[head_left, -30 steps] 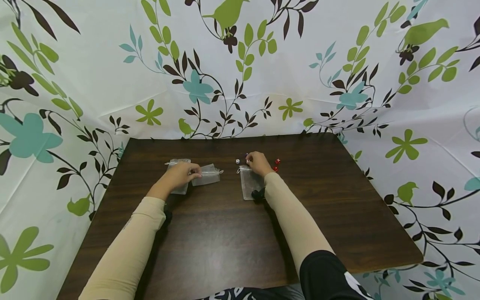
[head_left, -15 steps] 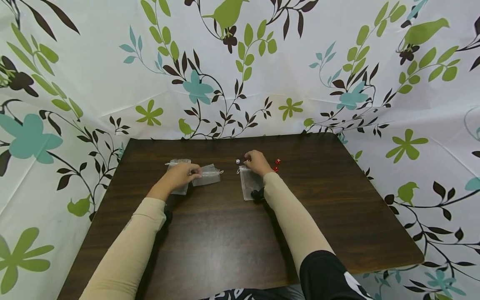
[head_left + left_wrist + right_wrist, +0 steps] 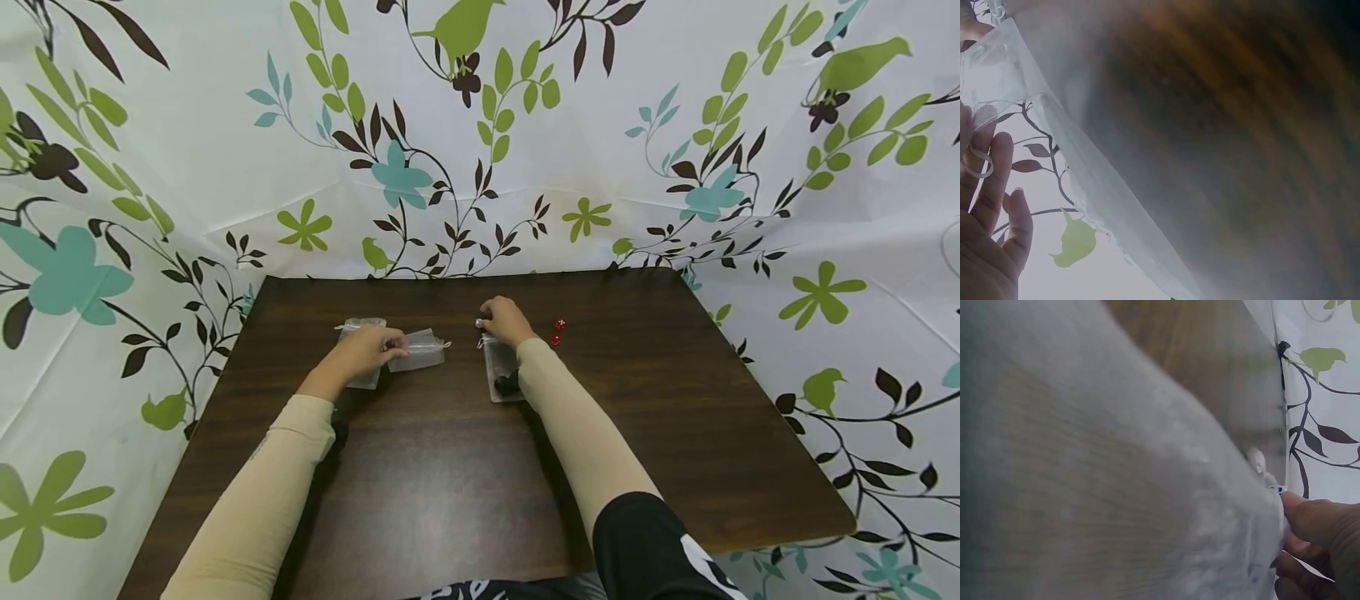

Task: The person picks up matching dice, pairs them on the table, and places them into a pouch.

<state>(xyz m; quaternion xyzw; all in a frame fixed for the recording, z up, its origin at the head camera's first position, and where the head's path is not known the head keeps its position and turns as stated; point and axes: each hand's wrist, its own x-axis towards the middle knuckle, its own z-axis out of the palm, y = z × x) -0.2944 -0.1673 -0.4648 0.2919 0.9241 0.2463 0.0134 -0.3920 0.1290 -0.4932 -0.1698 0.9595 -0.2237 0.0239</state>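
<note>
In the head view my left hand (image 3: 360, 354) pinches the near end of a small sheer drawstring bag (image 3: 422, 352). A second sheer bag (image 3: 367, 381) lies partly beneath that hand. The left wrist view shows a thin drawstring loop (image 3: 984, 167) across my fingers. My right hand (image 3: 507, 322) is at the top end of a third sheer bag (image 3: 498, 358), thumb and fingers curled at a white die (image 3: 478, 323). In the right wrist view a blue-dotted die (image 3: 1281, 489) shows by my thumb tip. Other fingertips are hidden.
Two red dice (image 3: 558, 332) lie to the right of my right hand. The dark wooden table (image 3: 450, 467) reaches back to a patterned cloth (image 3: 465, 208) hanging behind and at both sides. A black wrist device (image 3: 507, 383) hangs over the third bag.
My right hand has moved a little left, from one spot behind the third bag to the leftmost white die. My left hand stays in place on its bag.
</note>
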